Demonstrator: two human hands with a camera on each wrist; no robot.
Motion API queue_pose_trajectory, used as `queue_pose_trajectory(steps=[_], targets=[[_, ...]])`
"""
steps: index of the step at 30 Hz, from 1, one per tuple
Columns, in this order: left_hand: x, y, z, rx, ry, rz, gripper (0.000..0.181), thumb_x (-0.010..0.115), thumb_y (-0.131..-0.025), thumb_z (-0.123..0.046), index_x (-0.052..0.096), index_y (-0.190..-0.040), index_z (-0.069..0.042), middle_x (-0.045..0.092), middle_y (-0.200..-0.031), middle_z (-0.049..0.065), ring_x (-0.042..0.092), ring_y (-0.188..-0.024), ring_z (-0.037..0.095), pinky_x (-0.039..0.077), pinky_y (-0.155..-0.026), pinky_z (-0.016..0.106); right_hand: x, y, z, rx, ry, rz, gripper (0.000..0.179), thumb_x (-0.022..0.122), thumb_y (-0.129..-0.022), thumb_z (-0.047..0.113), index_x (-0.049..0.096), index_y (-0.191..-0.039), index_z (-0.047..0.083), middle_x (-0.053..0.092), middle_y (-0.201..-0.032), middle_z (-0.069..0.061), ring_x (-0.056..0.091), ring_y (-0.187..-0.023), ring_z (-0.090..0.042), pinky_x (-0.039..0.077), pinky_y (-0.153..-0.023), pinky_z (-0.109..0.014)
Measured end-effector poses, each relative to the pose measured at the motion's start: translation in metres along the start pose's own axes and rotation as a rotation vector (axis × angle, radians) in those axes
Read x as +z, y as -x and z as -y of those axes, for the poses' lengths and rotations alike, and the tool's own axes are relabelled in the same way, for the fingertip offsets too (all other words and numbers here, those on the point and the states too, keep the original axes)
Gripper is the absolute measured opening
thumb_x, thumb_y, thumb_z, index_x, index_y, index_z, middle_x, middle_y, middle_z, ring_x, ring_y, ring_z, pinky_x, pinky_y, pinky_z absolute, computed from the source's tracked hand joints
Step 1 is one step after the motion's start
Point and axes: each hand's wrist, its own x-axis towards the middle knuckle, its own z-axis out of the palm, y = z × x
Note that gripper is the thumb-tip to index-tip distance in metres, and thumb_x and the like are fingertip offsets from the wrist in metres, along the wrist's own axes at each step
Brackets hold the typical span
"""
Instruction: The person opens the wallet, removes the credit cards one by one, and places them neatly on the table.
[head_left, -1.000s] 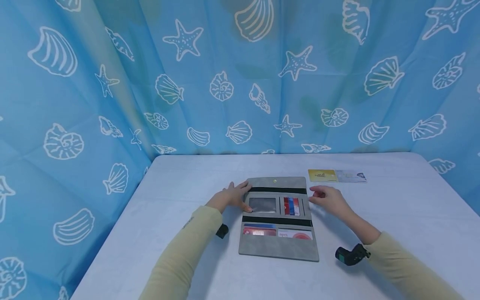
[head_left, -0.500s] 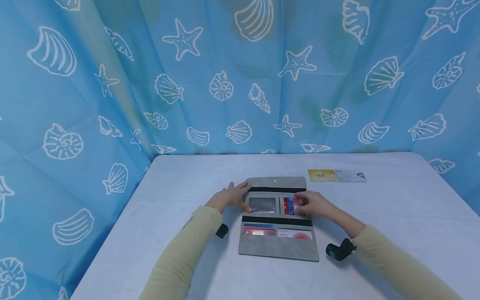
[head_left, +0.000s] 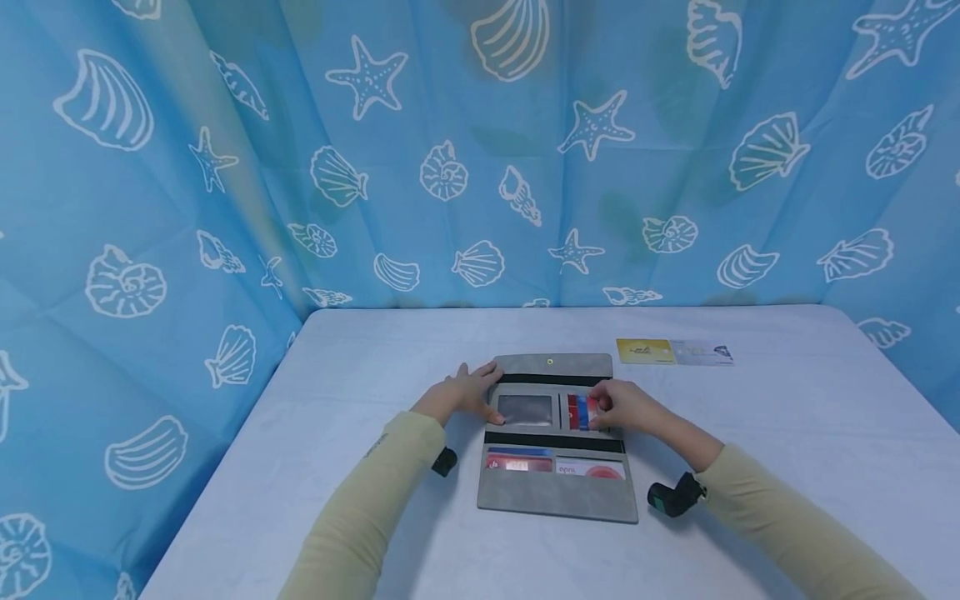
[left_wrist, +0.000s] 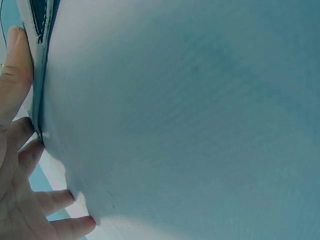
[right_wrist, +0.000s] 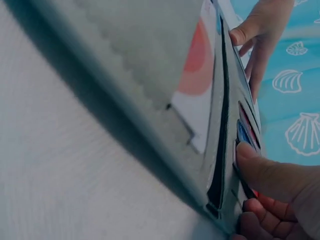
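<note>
A grey wallet (head_left: 555, 496) lies unfolded on the table, with cards in its slots. My right hand (head_left: 628, 406) is over its upper right pocket, thumb and fingers pinching the red and white card there; blue and red cards (head_left: 576, 412) show beside the fingertips. In the right wrist view, the right thumb (right_wrist: 270, 175) lies at that slot, and the fingers partly hide the card. At the wallet's left edge, my left hand (head_left: 471, 390) rests with thumb on the wallet and fingers spread. The left wrist view shows its thumb (left_wrist: 17, 70) on the edge and fingertips touching the table.
A gold card (head_left: 643, 351) and a pale silver card (head_left: 702, 352) lie side by side behind the wallet, to the right. Lower wallet slots hold a red card (head_left: 519, 463) and a white card (head_left: 589, 468). A blue shell-print curtain (head_left: 450, 125) hangs behind the table.
My right hand has moved left from beside the wallet onto its upper right pocket and taken hold of the card there. The left hand has stayed in place.
</note>
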Motion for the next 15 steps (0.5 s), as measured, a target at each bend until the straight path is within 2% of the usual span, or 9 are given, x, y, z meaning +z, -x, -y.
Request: queue_pose_trajectory(steps=[6,15], targets=[[-0.0005,0.0003,0.0011,-0.004,0.004,0.000,0.090,0.069,-0.076,-0.046,0.018,-0.147,-0.027,0.006,-0.155,-0.007,-0.002,-0.140,0.033,0.010,-0.110,0.054,-0.0010,0.0008,0.0028,0.017,-0.057,-0.005,0.036,0.075,-0.074,0.009,0.052,-0.101,0.000,0.053,-0.080,-0.007,0.050,-0.074,-0.017,0.045,-0.065,-0.024],[0.0013,-0.0019,0.0022,0.001,-0.006,0.003,0.089,0.068,-0.076,-0.047,0.018,-0.147,-0.027,0.005,-0.155,-0.008,-0.003,-0.140,0.033,0.011,-0.110,0.054,-0.0022,0.0032,0.0067,0.051,-0.079,-0.013,0.036,0.073,-0.075,0.004,0.049,-0.101,0.000,0.050,-0.079,-0.007,0.049,-0.073,-0.018,0.042,-0.062,-0.024]])
